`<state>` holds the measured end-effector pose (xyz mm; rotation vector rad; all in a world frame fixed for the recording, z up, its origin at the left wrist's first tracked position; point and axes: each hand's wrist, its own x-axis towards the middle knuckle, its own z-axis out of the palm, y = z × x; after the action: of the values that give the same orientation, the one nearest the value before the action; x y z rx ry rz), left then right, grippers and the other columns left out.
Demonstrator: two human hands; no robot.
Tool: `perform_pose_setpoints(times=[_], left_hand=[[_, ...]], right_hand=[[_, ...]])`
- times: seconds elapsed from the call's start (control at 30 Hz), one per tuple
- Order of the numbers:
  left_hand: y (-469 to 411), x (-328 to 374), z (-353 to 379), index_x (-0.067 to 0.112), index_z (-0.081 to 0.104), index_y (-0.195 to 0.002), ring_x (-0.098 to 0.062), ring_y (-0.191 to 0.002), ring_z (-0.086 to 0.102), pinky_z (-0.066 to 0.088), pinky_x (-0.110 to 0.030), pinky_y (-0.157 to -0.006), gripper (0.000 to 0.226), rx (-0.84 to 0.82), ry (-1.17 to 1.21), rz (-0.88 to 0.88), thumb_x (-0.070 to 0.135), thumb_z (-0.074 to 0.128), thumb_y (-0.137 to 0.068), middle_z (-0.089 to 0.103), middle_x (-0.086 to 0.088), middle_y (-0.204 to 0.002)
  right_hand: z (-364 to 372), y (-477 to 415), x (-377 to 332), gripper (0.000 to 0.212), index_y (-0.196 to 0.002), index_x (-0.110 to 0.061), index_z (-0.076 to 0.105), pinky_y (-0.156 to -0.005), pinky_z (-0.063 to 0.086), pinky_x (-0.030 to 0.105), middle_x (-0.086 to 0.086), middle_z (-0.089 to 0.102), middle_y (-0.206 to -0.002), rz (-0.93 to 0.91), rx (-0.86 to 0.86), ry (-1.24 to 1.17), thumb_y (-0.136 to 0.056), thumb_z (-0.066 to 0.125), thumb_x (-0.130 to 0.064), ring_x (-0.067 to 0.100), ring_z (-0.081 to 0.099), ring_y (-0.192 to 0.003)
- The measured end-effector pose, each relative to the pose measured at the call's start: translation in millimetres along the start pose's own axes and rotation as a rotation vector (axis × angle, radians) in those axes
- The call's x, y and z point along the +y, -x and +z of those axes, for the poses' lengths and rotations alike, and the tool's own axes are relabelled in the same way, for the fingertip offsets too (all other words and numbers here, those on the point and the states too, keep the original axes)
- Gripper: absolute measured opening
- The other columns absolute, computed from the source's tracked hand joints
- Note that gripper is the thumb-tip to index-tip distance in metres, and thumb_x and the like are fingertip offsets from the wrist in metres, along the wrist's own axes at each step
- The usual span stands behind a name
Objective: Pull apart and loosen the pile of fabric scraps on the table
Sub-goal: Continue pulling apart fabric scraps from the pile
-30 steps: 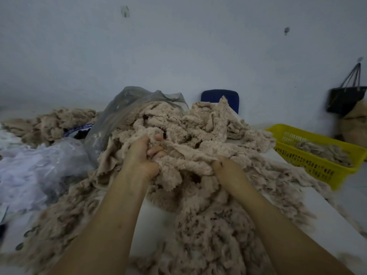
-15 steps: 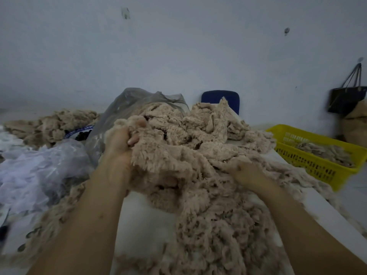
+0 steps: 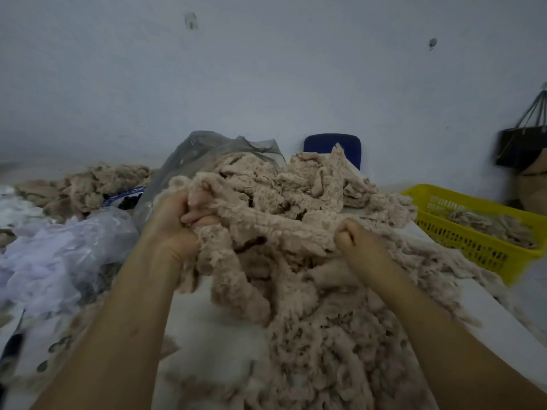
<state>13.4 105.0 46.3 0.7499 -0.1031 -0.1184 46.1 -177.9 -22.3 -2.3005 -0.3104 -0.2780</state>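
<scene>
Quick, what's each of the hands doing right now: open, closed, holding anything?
Left hand: closed, gripping a clump of the fabric scraps.
Right hand: closed, gripping the same scraps.

Dim pale wall (image 3: 266, 84), blue chair back (image 3: 331, 145) against it

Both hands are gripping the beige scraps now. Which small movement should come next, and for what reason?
Probably draw the two hands apart, sideways. The left hand and the right hand each grip an end of what seems to be one clump at the front of the pile, and it looks dense and matted between them. Pulling outward should loosen it.
</scene>
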Motion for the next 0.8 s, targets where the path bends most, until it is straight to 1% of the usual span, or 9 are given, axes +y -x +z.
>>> perform_pose_setpoints(times=[0.13, 0.27, 0.33, 0.4, 0.5, 0.57, 0.67, 0.73, 0.8], left_hand=[[-6.1, -4.5, -17.7, 0.023, 0.037, -0.074, -0.007, -0.037, 0.008, 0.018, -0.014, -0.033, 0.018, 0.033, -0.049, 0.019, 0.018, 0.037, -0.092, 0.035, 0.008, -0.043], [-15.8, 6.7, -29.7, 0.023, 0.043, -0.071, -0.002, -0.035, 0.02, 0.023, -0.011, -0.038, 0.017, 0.045, -0.025, 0.092, 0.021, 0.046, -0.088, 0.042, 0.013, -0.055], [-19.2, 6.3, -23.4, 0.02, 0.052, -0.07, -0.002, -0.036, 0.017, 0.018, -0.012, -0.038, 0.018, -0.055, -0.075, 0.058, 0.024, 0.048, -0.087, 0.043, 0.014, -0.057], [-17.7, -1.0, -11.5, 0.018, 0.06, -0.07, -0.001, -0.034, 0.022, 0.019, -0.011, -0.038, 0.026, -0.119, -0.106, -0.002, 0.032, 0.052, -0.091, 0.046, 0.013, -0.057], [-16.5, -19.5, 2.7, 0.015, 0.062, -0.07, -0.002, -0.042, 0.034, 0.033, -0.015, -0.04, 0.028, -0.13, -0.103, -0.12, 0.039, 0.074, -0.079, 0.046, 0.008, -0.061], [-14.7, -33.1, 8.7, 0.016, 0.055, -0.067, -0.004, -0.044, 0.035, 0.034, -0.017, -0.04, 0.025, -0.082, -0.185, -0.149, 0.025, 0.075, -0.079, 0.043, 0.005, -0.061], [-11.2, -47.7, 11.9, 0.018, 0.049, -0.054, -0.009, -0.045, 0.042, 0.039, -0.02, -0.041, 0.037, 0.008, -0.392, -0.104, 0.024, 0.061, -0.089, 0.047, 0.001, -0.055], [-8.4, -56.6, 15.9, 0.014, 0.055, -0.055, -0.017, -0.06, 0.061, 0.054, -0.025, -0.058, 0.044, 0.014, -0.472, -0.135, 0.029, 0.054, -0.096, 0.063, -0.007, -0.066], [-5.5, -66.0, 23.3, 0.01, 0.07, -0.077, -0.025, -0.093, 0.07, 0.055, -0.037, -0.09, 0.036, -0.03, -0.541, -0.165, 0.033, 0.052, -0.098, 0.073, -0.013, -0.097]], right_hand=[[-1.5, -9.4, 22.2, 0.022, -0.078, -0.02, 0.049, -0.052, 0.028, 0.03, 0.001, 0.052, -0.071, 0.101, 0.026, 0.019, -0.097, 0.04, -0.014, 0.021, 0.045, -0.063], [-23.9, 3.0, 72.3, 0.026, -0.118, 0.001, 0.061, -0.061, 0.037, 0.03, 0.013, 0.061, -0.088, 0.426, 0.165, 0.148, -0.098, 0.046, -0.005, 0.03, 0.056, -0.077], [-22.1, 7.0, 71.1, 0.027, -0.12, -0.001, 0.061, -0.07, 0.037, 0.03, 0.015, 0.064, -0.102, 0.413, 0.21, 0.107, -0.098, 0.046, -0.007, 0.034, 0.06, -0.093], [-9.7, -2.8, 38.9, 0.021, -0.105, -0.015, 0.065, -0.067, 0.04, 0.028, 0.009, 0.066, -0.107, 0.31, 0.142, -0.065, -0.1, 0.045, -0.019, 0.021, 0.06, -0.088], [-7.0, -19.4, -12.7, 0.018, -0.092, -0.029, 0.07, -0.071, 0.05, 0.03, -0.003, 0.07, -0.094, 0.279, -0.005, -0.483, -0.096, 0.055, -0.036, 0.013, 0.064, -0.081], [-17.0, -22.7, -29.2, 0.02, -0.088, -0.029, 0.076, -0.073, 0.056, 0.031, -0.001, 0.073, -0.09, 0.27, -0.076, -0.744, -0.097, 0.058, -0.032, 0.011, 0.068, -0.076], [-28.9, -19.2, -47.3, 0.03, -0.087, -0.023, 0.078, -0.054, 0.054, 0.023, 0.002, 0.074, -0.084, 0.196, -0.111, -1.071, -0.1, 0.052, -0.015, 0.006, 0.062, -0.052], [-31.6, -15.2, -58.2, 0.025, -0.094, -0.015, 0.076, -0.057, 0.057, 0.027, 0.009, 0.075, -0.092, 0.141, -0.162, -1.182, -0.098, 0.052, -0.01, 0.011, 0.067, -0.058], [-29.7, -10.6, -63.9, 0.022, -0.101, -0.016, 0.075, -0.077, 0.06, 0.038, 0.012, 0.073, -0.107, 0.073, -0.216, -1.147, -0.097, 0.054, -0.02, 0.021, 0.073, -0.082]])
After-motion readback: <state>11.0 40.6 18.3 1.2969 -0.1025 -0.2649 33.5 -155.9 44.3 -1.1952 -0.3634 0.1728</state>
